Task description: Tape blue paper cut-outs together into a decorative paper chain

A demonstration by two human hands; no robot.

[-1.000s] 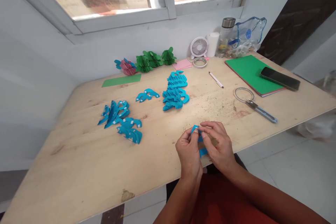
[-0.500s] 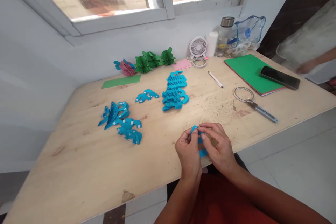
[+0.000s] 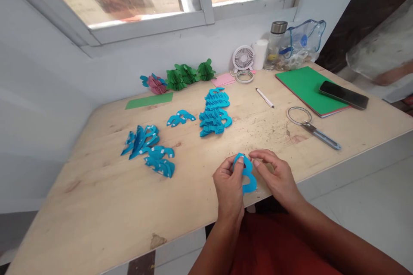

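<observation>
My left hand [image 3: 229, 189] pinches a small blue paper cut-out [image 3: 247, 174] by its top, just above the near edge of the wooden table [image 3: 97, 215]. My right hand [image 3: 275, 176] sits right beside it, fingers curled and pinched together, a small gap away from the cut-out; what its fingertips hold is too small to make out. A tall pile of the same blue cut-outs [image 3: 214, 114] lies ahead at mid-table. A couple more pieces [image 3: 180, 117] lie to its left, and a spread of blue pieces [image 3: 148, 148] lies farther left.
Green and pink paper decorations [image 3: 183, 75] line the wall with a green strip [image 3: 149, 99]. At the back right stand a small fan [image 3: 244, 58], tape roll [image 3: 245, 76], bottle [image 3: 275, 43] and clear pouch [image 3: 303, 45]. A pen [image 3: 265, 97], green notebook [image 3: 305, 88] with phone [image 3: 343, 95], and cutter [image 3: 318, 133] lie right. Another person [image 3: 383, 58] stands at far right.
My right hand has drawn away from the cut-out, which now shows fully in my left hand. The person at far right has come into view.
</observation>
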